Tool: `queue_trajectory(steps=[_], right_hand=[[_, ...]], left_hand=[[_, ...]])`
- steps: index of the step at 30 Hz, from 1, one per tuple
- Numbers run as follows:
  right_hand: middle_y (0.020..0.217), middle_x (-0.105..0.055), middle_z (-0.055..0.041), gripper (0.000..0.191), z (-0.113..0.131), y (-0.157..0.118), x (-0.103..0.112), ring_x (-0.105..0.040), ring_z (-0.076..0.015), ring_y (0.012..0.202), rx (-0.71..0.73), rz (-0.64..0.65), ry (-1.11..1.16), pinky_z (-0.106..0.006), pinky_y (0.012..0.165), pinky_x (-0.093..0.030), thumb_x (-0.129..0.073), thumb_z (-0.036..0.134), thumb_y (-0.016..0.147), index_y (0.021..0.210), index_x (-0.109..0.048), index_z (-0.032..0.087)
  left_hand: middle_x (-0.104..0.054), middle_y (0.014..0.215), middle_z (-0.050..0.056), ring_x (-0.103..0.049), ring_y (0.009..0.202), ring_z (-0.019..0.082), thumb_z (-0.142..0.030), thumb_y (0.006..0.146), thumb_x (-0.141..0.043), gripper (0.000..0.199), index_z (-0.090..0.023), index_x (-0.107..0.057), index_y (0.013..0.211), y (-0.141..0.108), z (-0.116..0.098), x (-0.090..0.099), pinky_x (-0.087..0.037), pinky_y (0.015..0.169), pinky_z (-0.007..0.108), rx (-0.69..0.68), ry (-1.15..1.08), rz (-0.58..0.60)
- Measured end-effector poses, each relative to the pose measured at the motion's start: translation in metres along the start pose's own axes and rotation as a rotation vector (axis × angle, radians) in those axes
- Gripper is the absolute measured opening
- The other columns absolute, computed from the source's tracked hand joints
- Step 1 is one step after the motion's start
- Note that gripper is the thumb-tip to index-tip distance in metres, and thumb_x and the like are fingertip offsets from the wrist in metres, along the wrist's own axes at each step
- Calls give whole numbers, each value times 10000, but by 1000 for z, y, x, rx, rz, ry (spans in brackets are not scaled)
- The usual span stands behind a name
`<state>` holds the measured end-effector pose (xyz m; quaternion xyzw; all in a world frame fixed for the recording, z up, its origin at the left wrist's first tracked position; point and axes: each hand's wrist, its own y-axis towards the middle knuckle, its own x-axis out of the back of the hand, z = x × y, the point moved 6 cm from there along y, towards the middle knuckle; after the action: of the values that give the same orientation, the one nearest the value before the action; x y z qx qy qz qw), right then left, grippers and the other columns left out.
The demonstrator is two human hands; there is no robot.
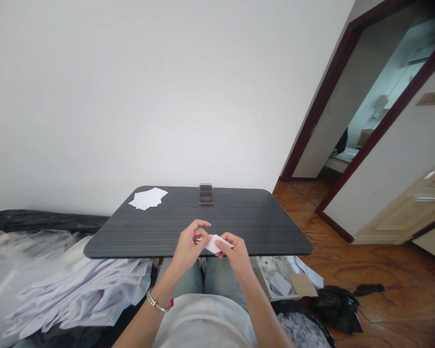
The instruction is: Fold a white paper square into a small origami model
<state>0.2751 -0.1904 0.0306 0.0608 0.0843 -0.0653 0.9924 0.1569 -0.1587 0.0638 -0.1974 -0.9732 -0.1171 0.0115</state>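
Note:
A small white piece of folded paper (213,244) is held between both hands above the front edge of the dark table (239,212). My left hand (189,244) pinches its left end between thumb and fingers, the index finger raised and curved. On the right end, my right hand (235,249) is closed, with its thumb lying on the paper. A loose stack of white papers (148,198) lies at the table's back left. The phone (206,194) rests at the middle of the back edge.
White cloth pieces (90,290) are heaped left of the table. Below its right side sit an open box (275,278) with papers, a black bag (337,307) and a bag of white scraps (302,331). A white wall stands behind the table.

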Motion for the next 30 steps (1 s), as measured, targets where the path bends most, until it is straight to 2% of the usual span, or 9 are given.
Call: queue_trajectory(steps=[7,11,18,30], right_hand=[[468,-564,26,205,0,0,2,-509,-86,419,18,-15,7,-171,405,-360,-636,305,660,561,-557,144],[462,-567,25,200,-2,0,3,-502,-85,413,7,-19,5,-174,408,-354,-633,303,664,565,-563,144],[459,-558,29,187,-1,0,3,-499,-93,424,22,-23,-48,-184,424,-351,-626,295,665,566,-579,145],[472,-590,5,182,-3,3,13,-532,-100,426,-8,-18,-65,-190,427,-390,-638,309,644,586,-596,142]], left_hand=[[-478,537,-60,-438,489,79,-268,766,-524,262,-153,-457,992,0,1,0,-315,487,178,-40,-12,20],[-542,585,-28,-487,532,97,-303,796,-476,255,-148,-462,998,0,1,1,-360,540,201,-39,-60,32],[-543,594,-32,-497,519,95,-262,683,-621,344,-141,-477,971,1,4,-2,-339,502,192,2,-19,56],[-523,571,-53,-482,502,80,-226,671,-625,353,-146,-450,967,2,3,11,-336,490,179,8,-40,-12]])
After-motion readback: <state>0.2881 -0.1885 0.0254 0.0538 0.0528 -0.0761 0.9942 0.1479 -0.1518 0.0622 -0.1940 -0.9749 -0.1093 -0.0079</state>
